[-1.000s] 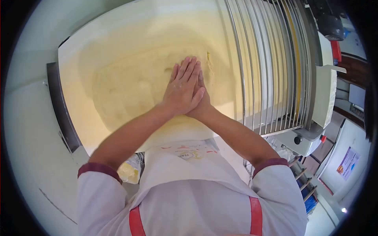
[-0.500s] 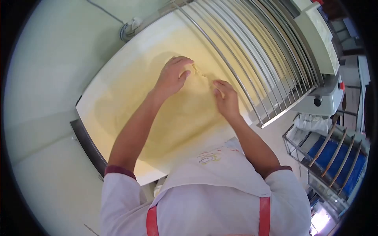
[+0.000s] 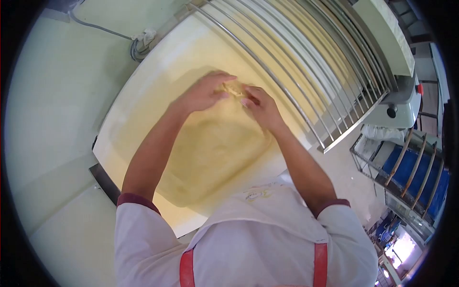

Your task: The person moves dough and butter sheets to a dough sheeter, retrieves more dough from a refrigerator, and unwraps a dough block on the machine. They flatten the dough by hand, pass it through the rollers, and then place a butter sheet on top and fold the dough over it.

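Observation:
A wide, pale yellow sheet of dough [image 3: 215, 153] lies on the white belt of a dough sheeter. At the sheet's far end, a crumpled bit of dough [image 3: 233, 89] shows between my two hands. My left hand [image 3: 206, 92] curls over it from the left, fingers on top and thumb below. From the right, my right hand [image 3: 262, 106] closes on it with bent fingers. Parts of the fingertips and of the dough under them are hidden, and the left hand is slightly blurred.
A metal bar guard [image 3: 267, 69] slants over the belt [image 3: 191, 40], just right of my right hand. Beyond it stands the machine's housing [image 3: 387, 43]. A wall with a coiled cable [image 3: 136, 48] is on the left. A rack with blue trays [image 3: 406, 167] stands at right.
My hands have come closer together, the right one moving left and up. The dough's far edge looks lifted and bunched between them. The camera view has turned slightly.

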### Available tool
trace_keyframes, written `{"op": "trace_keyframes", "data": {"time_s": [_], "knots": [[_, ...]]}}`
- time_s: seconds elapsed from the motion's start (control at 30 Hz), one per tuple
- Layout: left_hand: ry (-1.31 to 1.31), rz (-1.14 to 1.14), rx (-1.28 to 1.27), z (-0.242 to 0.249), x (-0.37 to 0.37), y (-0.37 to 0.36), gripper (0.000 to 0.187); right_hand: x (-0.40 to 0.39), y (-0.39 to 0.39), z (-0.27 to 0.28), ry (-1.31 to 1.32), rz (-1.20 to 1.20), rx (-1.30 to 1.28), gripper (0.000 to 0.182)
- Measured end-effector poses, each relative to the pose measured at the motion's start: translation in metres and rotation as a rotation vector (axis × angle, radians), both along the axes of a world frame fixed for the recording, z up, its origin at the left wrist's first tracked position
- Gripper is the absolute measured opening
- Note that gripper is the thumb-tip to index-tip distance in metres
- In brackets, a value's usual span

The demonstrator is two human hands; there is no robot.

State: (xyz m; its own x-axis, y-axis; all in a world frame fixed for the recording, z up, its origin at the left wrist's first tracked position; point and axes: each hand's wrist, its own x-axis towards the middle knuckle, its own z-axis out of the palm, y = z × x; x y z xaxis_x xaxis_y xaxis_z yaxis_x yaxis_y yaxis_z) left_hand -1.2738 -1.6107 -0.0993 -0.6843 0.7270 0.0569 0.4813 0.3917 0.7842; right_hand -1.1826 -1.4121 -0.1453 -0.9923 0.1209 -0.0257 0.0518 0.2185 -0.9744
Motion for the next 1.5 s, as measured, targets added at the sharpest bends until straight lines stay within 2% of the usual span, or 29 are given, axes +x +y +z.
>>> {"op": "trace_keyframes", "data": {"time_s": [0.1,0.13,0.23,0.27,0.33,0.37,0.43,0.47,0.53,0.57,0.67,0.77,0.8,0.9,0.93,1.07,1.17,1.2,1.3,1.33,1.37,1.47,1.5], "knots": [[0.07,0.073,-0.024,-0.014,-0.005,-0.007,0.023,-0.012,-0.007,0.018,-0.335,0.035,-0.039,0.026],[0.089,0.086,-0.073,-0.016,-0.007,-0.007,0.023,-0.013,-0.011,0.022,-0.335,-0.007,0.071,0.022],[0.124,0.089,-0.169,-0.022,-0.013,-0.004,0.021,-0.012,-0.014,0.029,-0.359,-0.007,0.15,0.021],[0.134,0.083,-0.193,-0.024,-0.013,-0.004,0.02,-0.013,-0.008,0.027,-0.368,0.02,0.092,0.021],[0.114,0.112,-0.161,-0.024,-0.007,-0.008,0.025,-0.013,0.002,0.021,-0.386,0.081,-0.028,0.022],[0.109,0.124,-0.15,-0.022,-0.002,-0.01,0.029,-0.005,0.01,0.022,-0.301,0.061,-0.037,0.023],[0.318,0.339,-0.133,-0.011,0.036,-0.003,0.043,0.013,0.03,0.03,-0.118,0.029,-0.068,0.025],[0.425,0.439,-0.128,-0.001,0.061,0.005,0.05,0.022,0.039,0.023,-0.317,0.062,-0.22,0.026],[0.304,0.383,-0.206,-0.015,0.117,0.025,0.064,0.028,0.033,0.012,-0.367,0.143,-0.105,0.024],[0.288,0.388,-0.281,-0.013,0.134,0.036,0.065,0.03,0.03,0.01,-0.387,0.185,-0.044,0.023],[0.283,0.4,-0.494,-0.006,0.151,0.056,0.072,0.032,0.024,0.008,-0.276,0.147,0.14,0.024],[0.304,0.389,-0.493,-0.003,0.154,0.053,0.075,0.028,0.035,0.02,-0.356,0.259,0.179,0.028],[0.266,0.417,-0.484,-0.004,0.165,0.051,0.075,0.036,0.037,0.019,-0.392,0.206,-0.068,0.03],[0.199,0.558,-0.462,-0.007,0.192,0.051,0.074,0.066,0.044,-0.001,-0.142,0.221,0.215,0.028],[0.187,0.584,-0.461,-0.005,0.2,0.057,0.074,0.062,0.042,-0.003,-0.205,0.226,0.267,0.023],[0.207,0.649,-0.422,-0.008,0.205,0.065,0.072,0.057,0.034,0.008,-0.288,0.186,0.121,0.018],[0.189,0.596,-0.372,-0.006,0.208,0.056,0.072,0.058,0.038,0.031,-0.362,0.271,0.139,0.019],[0.172,0.632,-0.381,-0.003,0.212,0.048,0.072,0.066,0.043,0.022,-0.304,0.226,0.141,0.022],[0.115,0.764,-0.457,0.005,0.24,0.014,0.072,0.078,0.052,0.027,-0.505,0.305,0.167,0.024],[0.101,0.806,-0.517,0.002,0.254,0.0,0.072,0.078,0.05,0.021,-0.454,0.302,0.129,0.011],[0.089,0.844,-0.576,-0.002,0.262,-0.008,0.073,0.074,0.049,0.018,-0.44,0.299,0.147,0.011],[0.079,0.929,-0.549,-0.003,0.256,0.004,0.074,0.067,0.043,0.017,-0.41,0.269,0.145,0.012],[0.083,0.96,-0.542,0.0,0.254,0.007,0.074,0.061,0.053,0.02,-0.45,0.373,0.275,0.014]]}}
